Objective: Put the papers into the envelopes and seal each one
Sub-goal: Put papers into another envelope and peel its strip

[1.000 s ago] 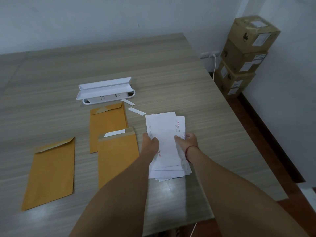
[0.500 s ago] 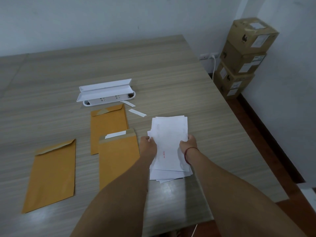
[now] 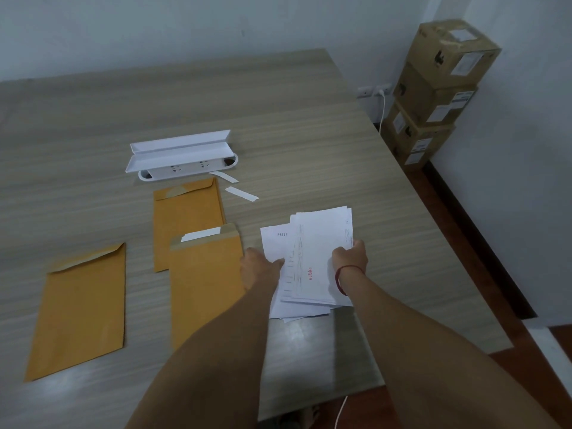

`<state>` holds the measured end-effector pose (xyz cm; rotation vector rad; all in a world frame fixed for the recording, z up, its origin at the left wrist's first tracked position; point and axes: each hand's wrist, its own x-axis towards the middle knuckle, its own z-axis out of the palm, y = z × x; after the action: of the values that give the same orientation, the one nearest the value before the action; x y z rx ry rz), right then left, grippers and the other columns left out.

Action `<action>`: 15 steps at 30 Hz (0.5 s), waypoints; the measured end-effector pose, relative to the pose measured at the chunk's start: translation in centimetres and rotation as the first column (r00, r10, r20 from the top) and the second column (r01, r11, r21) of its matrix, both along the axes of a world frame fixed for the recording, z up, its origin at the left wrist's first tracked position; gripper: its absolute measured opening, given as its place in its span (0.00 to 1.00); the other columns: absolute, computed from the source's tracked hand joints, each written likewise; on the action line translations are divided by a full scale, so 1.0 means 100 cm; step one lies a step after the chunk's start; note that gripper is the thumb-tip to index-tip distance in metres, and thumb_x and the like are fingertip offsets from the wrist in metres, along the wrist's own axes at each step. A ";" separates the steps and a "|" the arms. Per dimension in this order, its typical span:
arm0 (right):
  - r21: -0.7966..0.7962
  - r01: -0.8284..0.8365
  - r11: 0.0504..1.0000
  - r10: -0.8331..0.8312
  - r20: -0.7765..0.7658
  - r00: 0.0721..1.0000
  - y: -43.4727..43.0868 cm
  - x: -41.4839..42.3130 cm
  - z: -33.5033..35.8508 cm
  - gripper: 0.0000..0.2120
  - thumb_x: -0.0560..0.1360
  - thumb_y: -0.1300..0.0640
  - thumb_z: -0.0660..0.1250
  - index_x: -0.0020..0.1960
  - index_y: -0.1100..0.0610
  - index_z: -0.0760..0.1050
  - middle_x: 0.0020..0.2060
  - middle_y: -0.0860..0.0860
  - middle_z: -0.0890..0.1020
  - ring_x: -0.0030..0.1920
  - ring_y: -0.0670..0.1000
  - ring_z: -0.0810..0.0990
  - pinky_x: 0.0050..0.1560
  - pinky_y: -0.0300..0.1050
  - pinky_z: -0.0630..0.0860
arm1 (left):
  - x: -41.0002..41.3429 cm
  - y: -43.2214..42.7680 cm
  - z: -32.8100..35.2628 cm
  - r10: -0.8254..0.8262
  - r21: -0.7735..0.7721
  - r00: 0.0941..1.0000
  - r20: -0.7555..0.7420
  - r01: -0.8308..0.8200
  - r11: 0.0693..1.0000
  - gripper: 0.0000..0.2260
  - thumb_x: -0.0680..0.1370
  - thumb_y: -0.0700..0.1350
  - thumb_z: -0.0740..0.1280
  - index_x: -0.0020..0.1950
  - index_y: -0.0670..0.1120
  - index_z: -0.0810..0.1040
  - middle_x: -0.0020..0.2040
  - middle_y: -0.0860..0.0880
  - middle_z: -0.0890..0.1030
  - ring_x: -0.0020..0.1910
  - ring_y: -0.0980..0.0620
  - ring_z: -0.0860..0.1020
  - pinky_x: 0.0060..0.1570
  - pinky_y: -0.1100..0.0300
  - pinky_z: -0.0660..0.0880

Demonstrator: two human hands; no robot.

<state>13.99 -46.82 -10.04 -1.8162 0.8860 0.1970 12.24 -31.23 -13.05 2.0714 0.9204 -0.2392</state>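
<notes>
A stack of white papers [image 3: 312, 243] lies on the wooden table [image 3: 278, 134], right of centre. My right hand [image 3: 351, 258] grips the right edge of the upper sheets and holds them slightly raised and skewed. My left hand [image 3: 260, 269] rests on the left edge of the lower papers. Three brown envelopes lie to the left: one at the far left [image 3: 80, 311] with its flap down, one in the middle [image 3: 204, 280] with a white strip on its open flap, one behind [image 3: 188, 212].
A white power strip with an open white lid [image 3: 182, 156] sits behind the envelopes. Two white peel-off strips [image 3: 241, 193] lie beside it. Stacked cardboard boxes [image 3: 439, 88] stand in the right corner, past the table's right edge.
My right hand has drawn the upper sheets to the right and away from me, uncovering the lower papers. My left hand stays on the stack's left edge.
</notes>
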 end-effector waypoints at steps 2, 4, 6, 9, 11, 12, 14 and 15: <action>0.002 0.016 1.000 -0.016 0.010 1.000 -0.003 -0.001 -0.001 0.17 0.75 0.67 0.57 0.63 0.60 0.70 0.58 0.57 0.79 0.45 0.55 0.75 0.47 0.43 0.71 | 0.001 0.001 -0.003 -0.003 -0.015 1.000 -0.017 0.003 1.000 0.16 0.68 0.46 0.77 0.48 0.39 0.77 0.45 0.46 0.81 0.45 0.46 0.81 0.44 0.54 0.80; 0.011 0.021 1.000 -0.021 0.018 1.000 -0.005 -0.001 0.000 0.17 0.75 0.67 0.57 0.63 0.60 0.70 0.59 0.58 0.79 0.45 0.54 0.74 0.47 0.42 0.71 | 0.004 0.005 -0.006 0.010 -0.057 1.000 -0.028 -0.012 0.998 0.10 0.71 0.42 0.75 0.47 0.39 0.79 0.44 0.45 0.82 0.44 0.45 0.82 0.45 0.54 0.81; 0.030 0.018 0.999 -0.019 0.027 0.999 -0.004 0.000 0.001 0.19 0.75 0.67 0.57 0.65 0.60 0.70 0.60 0.57 0.78 0.46 0.54 0.74 0.48 0.42 0.71 | 0.005 0.011 -0.005 0.027 -0.097 0.999 -0.026 -0.029 0.995 0.03 0.73 0.38 0.72 0.42 0.40 0.80 0.42 0.44 0.82 0.43 0.45 0.81 0.45 0.54 0.79; 0.069 0.004 0.998 -0.007 0.041 0.999 0.000 0.002 0.004 0.20 0.75 0.67 0.57 0.66 0.60 0.70 0.60 0.57 0.78 0.46 0.53 0.74 0.48 0.41 0.71 | 0.004 0.015 -0.001 0.046 -0.138 0.999 0.007 -0.045 0.989 0.04 0.76 0.38 0.66 0.45 0.41 0.80 0.43 0.45 0.81 0.45 0.44 0.80 0.47 0.53 0.79; 0.097 -0.032 0.995 0.028 0.046 0.999 0.005 0.003 0.007 0.20 0.76 0.67 0.57 0.67 0.61 0.69 0.60 0.57 0.78 0.47 0.53 0.75 0.48 0.41 0.71 | 0.004 0.015 0.007 0.072 -0.171 0.997 0.042 -0.064 0.983 0.09 0.77 0.39 0.61 0.51 0.37 0.78 0.44 0.44 0.79 0.43 0.45 0.78 0.39 0.57 0.75; 0.117 -0.050 0.992 0.045 0.046 0.998 0.008 0.003 0.009 0.20 0.76 0.67 0.57 0.67 0.61 0.69 0.60 0.57 0.78 0.47 0.52 0.75 0.48 0.41 0.70 | 0.005 0.014 0.011 0.077 -0.197 0.995 0.062 -0.063 0.978 0.11 0.77 0.39 0.58 0.51 0.35 0.77 0.41 0.44 0.77 0.39 0.47 0.75 0.34 0.59 0.70; 0.154 -0.092 0.984 0.086 0.044 0.995 0.014 0.004 0.012 0.20 0.76 0.67 0.56 0.67 0.61 0.70 0.57 0.56 0.79 0.47 0.52 0.75 0.47 0.40 0.70 | 0.008 0.012 0.022 0.094 -0.270 0.992 0.084 -0.068 0.960 0.12 0.78 0.40 0.54 0.40 0.36 0.73 0.33 0.47 0.68 0.31 0.51 0.66 0.30 0.62 0.60; 0.172 -0.111 0.979 0.105 0.044 0.994 0.017 0.004 0.014 0.20 0.76 0.67 0.56 0.67 0.61 0.70 0.56 0.56 0.79 0.47 0.52 0.76 0.48 0.40 0.70 | 0.009 0.010 0.027 0.106 -0.310 0.990 0.088 -0.073 0.948 0.13 0.78 0.41 0.52 0.35 0.40 0.68 0.32 0.48 0.64 0.30 0.52 0.62 0.29 0.62 0.57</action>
<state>14.41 -45.13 -8.64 -1.7003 0.7233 0.3017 13.10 -30.19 -10.38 1.7358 0.8537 -0.2093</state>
